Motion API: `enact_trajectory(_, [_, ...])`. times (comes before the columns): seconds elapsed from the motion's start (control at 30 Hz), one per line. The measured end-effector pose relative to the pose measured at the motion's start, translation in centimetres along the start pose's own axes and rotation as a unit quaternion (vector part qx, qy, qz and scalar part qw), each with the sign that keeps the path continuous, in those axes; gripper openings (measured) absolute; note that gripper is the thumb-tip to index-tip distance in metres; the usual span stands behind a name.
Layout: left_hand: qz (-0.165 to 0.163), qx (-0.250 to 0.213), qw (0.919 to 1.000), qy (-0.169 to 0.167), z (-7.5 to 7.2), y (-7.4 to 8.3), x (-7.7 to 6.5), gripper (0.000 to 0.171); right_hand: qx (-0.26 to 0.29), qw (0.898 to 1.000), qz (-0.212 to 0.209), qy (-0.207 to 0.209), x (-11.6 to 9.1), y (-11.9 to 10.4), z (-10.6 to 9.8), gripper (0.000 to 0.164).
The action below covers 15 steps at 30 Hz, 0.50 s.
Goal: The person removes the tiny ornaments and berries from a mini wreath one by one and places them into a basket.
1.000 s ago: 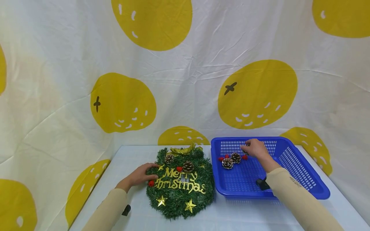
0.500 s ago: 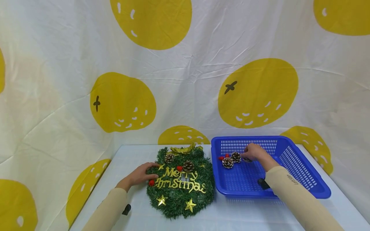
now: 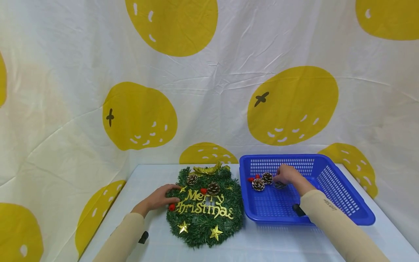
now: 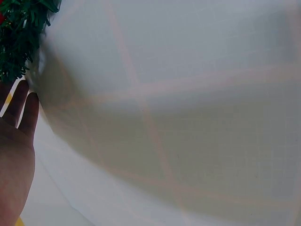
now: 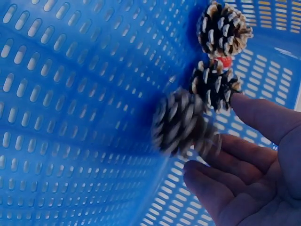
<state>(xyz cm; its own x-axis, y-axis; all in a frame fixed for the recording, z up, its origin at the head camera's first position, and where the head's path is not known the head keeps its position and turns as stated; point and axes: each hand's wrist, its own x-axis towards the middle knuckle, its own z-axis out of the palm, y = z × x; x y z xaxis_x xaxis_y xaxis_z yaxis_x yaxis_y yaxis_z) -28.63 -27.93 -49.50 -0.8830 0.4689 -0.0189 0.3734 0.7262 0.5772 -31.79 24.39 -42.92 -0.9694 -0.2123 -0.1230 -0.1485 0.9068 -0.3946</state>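
Note:
A green Christmas wreath (image 3: 193,238) lies flat on the table, with gold "Merry Christmas" lettering, gold stars, pine cones and red berries on it. My left hand (image 3: 158,197) rests at its left edge, fingers stretched onto the greenery. Inside the blue basket (image 3: 276,221), my right hand (image 3: 287,174) is low over a pine cone (image 5: 178,123), which looks blurred in the right wrist view. Thumb and fingers are spread apart beside that cone, not closed round it. Two more pine cones, a nearer one (image 3: 258,185) and a farther one (image 3: 267,178), sit to its left.
Small red berries (image 3: 251,179) lie by the cones in the basket's back left corner. The basket stands close to the wreath's right side on a white-covered table (image 3: 157,251). A white curtain (image 3: 209,116) with yellow fruit shapes hangs behind.
My right hand has come down into the basket with a pine cone and let go of it, beside the other cones. A red berry there is now hidden. My left hand stays put.

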Motion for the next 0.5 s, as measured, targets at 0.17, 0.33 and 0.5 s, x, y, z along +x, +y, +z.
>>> enact_trajectory(0.17, [0.004, 0.004, 1.0, 0.003, 0.0, 0.2, -0.1, 0.054, -0.006, 1.0, -0.008, -0.011, -0.3, -0.4, -0.3, 0.022])
enact_trajectory(0.33, [0.014, 0.014, 0.9998, 0.008, -0.1, 0.4, -0.2, 0.052, 0.013, 1.0, -0.012, -0.015, -0.6, -1.3, -1.1, 0.038])
enact_trajectory(0.5, [-0.001, 0.004, 1.0, 0.0, -0.1, 0.3, -0.1, 0.054, 0.028, 0.999, -0.038, 0.007, -1.0, -2.8, -2.0, 0.048])
